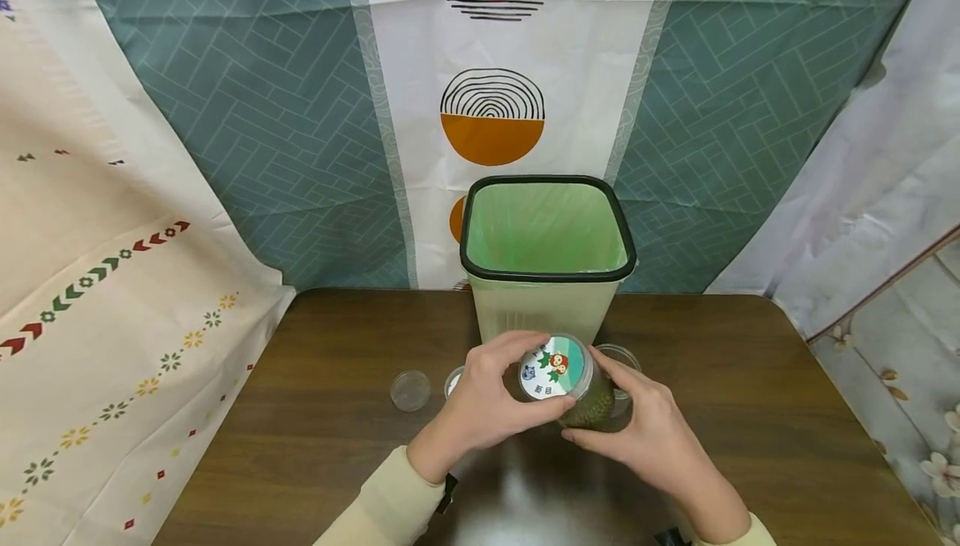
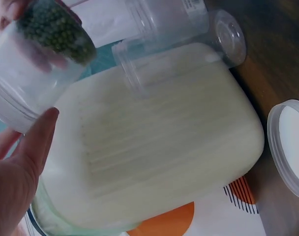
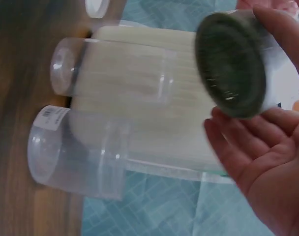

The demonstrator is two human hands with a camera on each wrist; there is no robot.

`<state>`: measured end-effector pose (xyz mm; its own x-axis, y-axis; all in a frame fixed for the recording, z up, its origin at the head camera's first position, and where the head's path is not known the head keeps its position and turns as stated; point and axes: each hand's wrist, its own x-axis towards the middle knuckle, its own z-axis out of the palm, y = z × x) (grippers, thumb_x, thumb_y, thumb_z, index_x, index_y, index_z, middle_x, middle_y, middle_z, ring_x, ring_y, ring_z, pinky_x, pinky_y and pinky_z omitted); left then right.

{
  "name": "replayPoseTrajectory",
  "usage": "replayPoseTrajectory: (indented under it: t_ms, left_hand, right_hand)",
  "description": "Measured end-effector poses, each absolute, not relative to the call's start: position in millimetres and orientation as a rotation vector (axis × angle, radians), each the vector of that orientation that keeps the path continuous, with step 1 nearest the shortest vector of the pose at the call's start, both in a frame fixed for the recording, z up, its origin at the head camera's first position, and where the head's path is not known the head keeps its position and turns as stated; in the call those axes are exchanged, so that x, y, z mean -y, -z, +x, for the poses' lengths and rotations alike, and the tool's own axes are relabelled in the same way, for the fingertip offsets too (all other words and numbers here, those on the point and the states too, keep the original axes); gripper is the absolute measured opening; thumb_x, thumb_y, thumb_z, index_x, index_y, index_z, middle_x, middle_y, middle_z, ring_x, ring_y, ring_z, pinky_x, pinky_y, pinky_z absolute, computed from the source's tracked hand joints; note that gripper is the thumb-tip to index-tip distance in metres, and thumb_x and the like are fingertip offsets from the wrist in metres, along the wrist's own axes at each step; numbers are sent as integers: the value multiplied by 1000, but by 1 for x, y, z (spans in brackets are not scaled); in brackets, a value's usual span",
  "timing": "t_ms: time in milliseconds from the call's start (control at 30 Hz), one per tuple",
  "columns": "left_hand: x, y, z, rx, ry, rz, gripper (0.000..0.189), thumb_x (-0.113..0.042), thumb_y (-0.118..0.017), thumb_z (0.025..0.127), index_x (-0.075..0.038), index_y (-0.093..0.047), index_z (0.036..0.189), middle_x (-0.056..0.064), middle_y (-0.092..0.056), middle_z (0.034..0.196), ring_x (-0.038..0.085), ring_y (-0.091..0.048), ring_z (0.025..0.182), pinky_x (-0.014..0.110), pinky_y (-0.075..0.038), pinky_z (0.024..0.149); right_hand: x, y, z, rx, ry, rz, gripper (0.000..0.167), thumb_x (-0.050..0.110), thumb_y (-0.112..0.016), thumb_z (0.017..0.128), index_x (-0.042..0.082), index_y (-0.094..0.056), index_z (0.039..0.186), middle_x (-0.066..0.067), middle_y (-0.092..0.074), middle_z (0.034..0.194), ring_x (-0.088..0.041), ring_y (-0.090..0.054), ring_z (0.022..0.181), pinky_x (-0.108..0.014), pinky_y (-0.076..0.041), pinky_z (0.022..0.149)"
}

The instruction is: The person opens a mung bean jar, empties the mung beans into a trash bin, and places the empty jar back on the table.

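A clear plastic jar of small green beans (image 1: 597,406) is held tilted between both hands, in front of the bin. Its lid (image 1: 555,367) carries a round white-and-teal label with a cartoon and faces the head camera. My left hand (image 1: 491,388) grips the jar at the lid end, thumb and fingers on opposite sides of the rim. Around the bottom end, my right hand (image 1: 648,421) has its thumb and fingers spread on either side. In the left wrist view the beans (image 2: 58,32) lie gathered toward the jar's base.
A pale green bin (image 1: 543,308) with a black rim stands behind the hands. Two clear open jars (image 3: 110,71) stand by it, the wider one (image 3: 78,152) bearing a barcode label. On the brown table (image 1: 315,446) lie a clear lid (image 1: 410,391) and a white-centred lid (image 2: 293,147).
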<state>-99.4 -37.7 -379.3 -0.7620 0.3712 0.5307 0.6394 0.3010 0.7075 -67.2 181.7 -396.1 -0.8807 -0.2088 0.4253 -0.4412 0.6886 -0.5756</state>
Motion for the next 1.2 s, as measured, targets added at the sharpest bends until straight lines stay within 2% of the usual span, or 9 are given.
replayPoseTrajectory:
  t_ms: [167, 300, 467, 600, 800, 967, 1000, 1067, 1200]
  left_hand:
    - [42, 377, -102, 2313, 1530, -958, 64, -38, -81, 68, -23, -57, 125, -12, -58, 120, 6, -58, 102, 25, -55, 77]
    - [45, 373, -102, 2399, 1426, -1005, 69, -46, -77, 70, -23, -52, 131, -12, -54, 127, 3, -55, 108, 21, -53, 82]
    - [48, 372, -102, 2397, 1346, -1021, 68, -51, -75, 71, -22, -55, 129, -12, -56, 127, 2, -54, 114, 20, -53, 85]
    - [50, 374, -101, 2336, 1387, -1018, 67, -49, -76, 70, -22, -57, 128, -13, -57, 125, 3, -56, 112, 21, -53, 85]
    - [48, 379, -100, 2299, 1406, -915, 61, -50, -77, 69, -23, -62, 121, -14, -63, 115, 1, -60, 103, 21, -54, 79]
    - [44, 377, -99, 2375, 1456, -744, 59, -56, -76, 66, -28, -63, 116, -17, -63, 108, 1, -60, 94, 20, -55, 74]
    - [43, 376, -98, 2405, 1460, -739, 62, -57, -76, 66, -28, -60, 118, -17, -61, 110, 1, -59, 95, 21, -55, 76]
    - [44, 373, -99, 2472, 1432, -766, 70, -60, -75, 65, -29, -55, 125, -15, -57, 121, 2, -56, 107, 25, -54, 85]
    - [49, 367, -102, 2527, 1350, -932, 79, -56, -74, 68, -26, -47, 136, -11, -48, 137, 3, -45, 126, 31, -49, 97]
  right_hand:
    - [-182, 399, -70, 2456, -1024, 560, 92, 52, -85, 53, 27, -50, 134, 6, -62, 121, -10, -62, 108, -3, -41, 90]
    - [-181, 400, -71, 2389, -1008, 577, 91, 45, -89, 49, 22, -55, 131, 2, -65, 118, -14, -64, 105, -2, -41, 89]
    - [-178, 403, -72, 2395, -1011, 563, 90, 47, -88, 50, 23, -56, 130, 2, -66, 116, -12, -65, 101, -2, -44, 85]
    - [-174, 405, -69, 2386, -1010, 526, 90, 51, -87, 48, 24, -57, 128, 2, -68, 113, -10, -66, 97, -2, -44, 83]
    - [-167, 407, -66, 2335, -955, 460, 90, 49, -90, 44, 18, -62, 123, 1, -69, 110, -12, -68, 92, 0, -42, 82]
    - [-167, 405, -67, 2325, -923, 440, 90, 47, -90, 46, 17, -61, 125, 2, -65, 119, -16, -66, 101, 0, -39, 88]
    - [-168, 404, -67, 2325, -928, 446, 90, 46, -90, 46, 18, -60, 126, 2, -65, 121, -16, -65, 103, 0, -38, 90]
    - [-170, 403, -68, 2321, -943, 460, 90, 42, -91, 46, 18, -59, 127, 2, -64, 122, -18, -64, 106, 0, -37, 92]
    - [-175, 402, -71, 2311, -961, 484, 91, 38, -92, 45, 17, -60, 127, 0, -64, 121, -18, -63, 108, -2, -37, 95]
